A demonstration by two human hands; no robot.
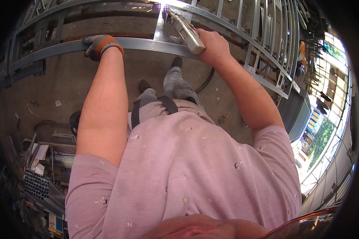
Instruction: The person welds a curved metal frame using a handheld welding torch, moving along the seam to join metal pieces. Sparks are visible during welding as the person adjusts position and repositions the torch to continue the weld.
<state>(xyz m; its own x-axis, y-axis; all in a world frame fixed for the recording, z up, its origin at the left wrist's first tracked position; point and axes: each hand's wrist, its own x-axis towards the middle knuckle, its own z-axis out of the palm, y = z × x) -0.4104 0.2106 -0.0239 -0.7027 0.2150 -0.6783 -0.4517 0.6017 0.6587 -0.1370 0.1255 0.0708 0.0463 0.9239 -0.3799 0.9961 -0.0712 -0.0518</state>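
My right hand (213, 47), bare, is closed around a pale, boxy welding gun (190, 36). Its narrow tip points away from me and meets a bright white-violet glare at the top edge of the view, with orange sparks to the left. Under the tip, a shiny flat metal plate (162, 31) spans between the rails of a grey metal frame (143, 44). My left hand (101, 44) wears a grey glove with an orange cuff. It grips the frame's near rail, its fingers curled over the metal and partly hidden.
Another barred metal frame (263, 67) stretches along the right. A dark cable (206, 82) lies on the floor near my feet. Stacked square metal tubes (36, 185) sit at the lower left. A corrugated dark panel (296, 113) stands at the right, by the bright opening.
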